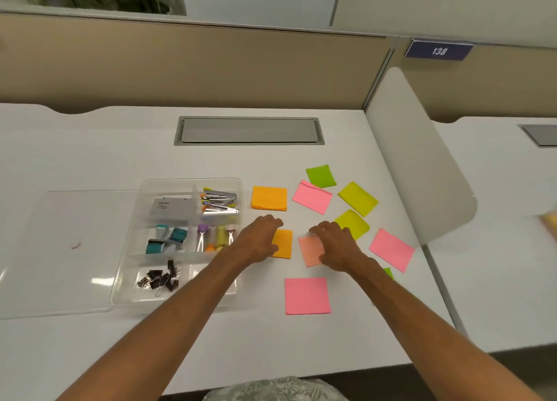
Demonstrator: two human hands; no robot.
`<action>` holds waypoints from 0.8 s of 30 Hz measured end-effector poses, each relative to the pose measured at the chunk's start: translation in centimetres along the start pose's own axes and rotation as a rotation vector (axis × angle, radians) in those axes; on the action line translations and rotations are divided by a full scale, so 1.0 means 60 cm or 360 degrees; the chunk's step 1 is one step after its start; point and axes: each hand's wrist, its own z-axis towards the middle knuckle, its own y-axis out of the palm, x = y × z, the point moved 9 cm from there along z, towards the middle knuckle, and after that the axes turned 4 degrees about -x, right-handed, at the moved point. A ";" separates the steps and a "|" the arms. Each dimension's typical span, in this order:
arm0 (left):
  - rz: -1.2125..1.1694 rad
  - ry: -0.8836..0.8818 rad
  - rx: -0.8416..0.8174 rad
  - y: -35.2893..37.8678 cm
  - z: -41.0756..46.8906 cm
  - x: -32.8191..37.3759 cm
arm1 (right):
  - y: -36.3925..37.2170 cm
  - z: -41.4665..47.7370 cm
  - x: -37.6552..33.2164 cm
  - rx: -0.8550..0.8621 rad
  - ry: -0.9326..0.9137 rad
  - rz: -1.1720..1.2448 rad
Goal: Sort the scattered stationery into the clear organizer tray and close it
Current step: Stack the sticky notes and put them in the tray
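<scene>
Two bare forearms are stretched from the near edge over the white desk [271,355]. The left hand [259,239] is laid on an orange sticky note [283,245], the right hand [336,245] on a peach note [310,251]. Fingers are bent, but whether either note is gripped cannot be told. The clear organizer tray [193,180] is seen uncovered, just left of the left hand.

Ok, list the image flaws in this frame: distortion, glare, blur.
Head view: wide-angle distortion bows the beige partition wall and the edges of the white desk; head view, glare patches sit on the flat clear plastic lid; head view, the yellowish object at the right edge is smeared by blur.
</scene>
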 end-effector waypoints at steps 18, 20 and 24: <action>0.0662 -0.0283 -0.0051 0.040 0.053 0.008 | -0.032 0.005 0.031 0.0216 -0.0301 -0.0024; 0.0673 -0.0294 -0.0041 0.036 0.053 0.007 | -0.048 -0.006 0.023 0.0347 -0.0364 0.0026; 0.0601 -0.0250 0.0093 0.020 0.052 0.013 | -0.077 -0.033 0.010 0.0627 -0.0440 0.0106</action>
